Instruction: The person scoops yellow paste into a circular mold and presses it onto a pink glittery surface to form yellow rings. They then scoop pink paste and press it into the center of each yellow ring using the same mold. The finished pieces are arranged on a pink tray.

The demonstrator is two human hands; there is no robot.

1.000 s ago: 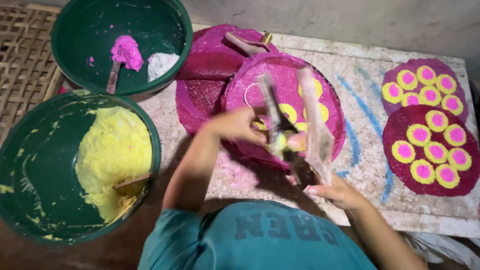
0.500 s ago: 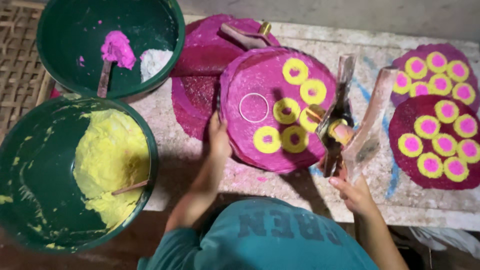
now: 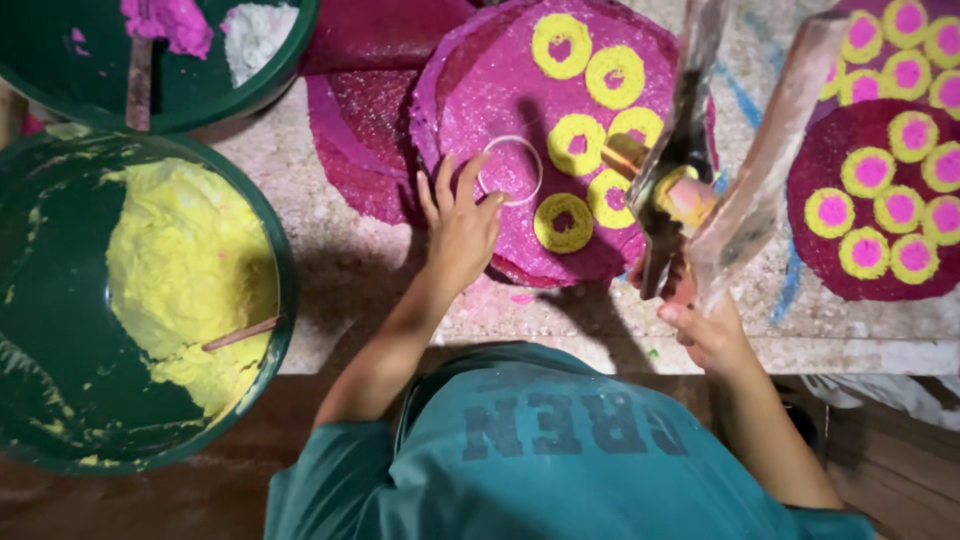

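The ring (image 3: 510,168), a thin pale hoop, lies flat on the pink disc (image 3: 500,240) in the upper middle of the frame, left of five yellow rings (image 3: 563,222) with pink centres. The left hand (image 3: 460,225) rests on the disc's left edge with fingers spread, and its fingertips (image 3: 492,203) touch the ring's left side without closing around it.

The right hand (image 3: 705,325), at centre right, is closed around a press tool (image 3: 700,180) with two long handles that rise toward the upper right. The tool is blurred and cut off at the top edge, and its yellow tip hides part of the disc. The fingers themselves are mostly hidden behind it.

At left, a green bowl (image 3: 285,300) holds yellow paste (image 3: 185,270); another bowl (image 3: 250,100) above is cut off.
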